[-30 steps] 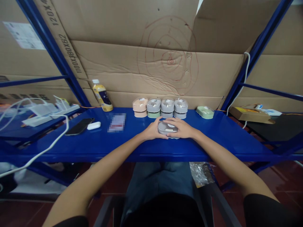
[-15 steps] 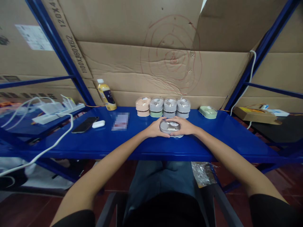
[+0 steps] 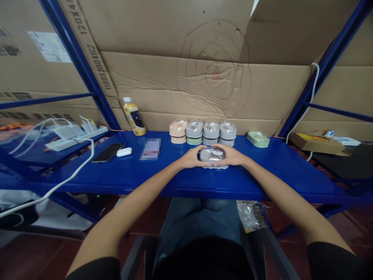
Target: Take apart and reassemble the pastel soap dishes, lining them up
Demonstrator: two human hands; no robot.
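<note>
In the middle of the blue table, a grey rounded-oval box (image 3: pixel 212 154) with a clip and a round label on its lid sits between my hands. My left hand (image 3: pixel 192 157) presses on its left end, fingers curved round the far side and thumb at the near side. The right end is gripped the same way by my right hand (image 3: pixel 232 156). A whitish edge shows beneath the box; what it belongs to is hard to make out. Just behind stand a peach stack (image 3: pixel 178 131), a grey-and-green stack (image 3: pixel 194 132) and two grey stacks (image 3: pixel 211 132) of similar boxes.
A single green box (image 3: pixel 258 139) lies at the back right. Leftward are a yellow drink bottle (image 3: pixel 135 117), a blurred-out flat item (image 3: pixel 150 149), a white earbud case (image 3: pixel 124 152) and a phone (image 3: pixel 108 152). A white cable (image 3: pixel 72 175) crosses the left side. An open carton (image 3: pixel 319 144) stands far right.
The grey box, tilted half a second ago, lies more level now, with both hands still around it. The whole view has shifted slightly.
</note>
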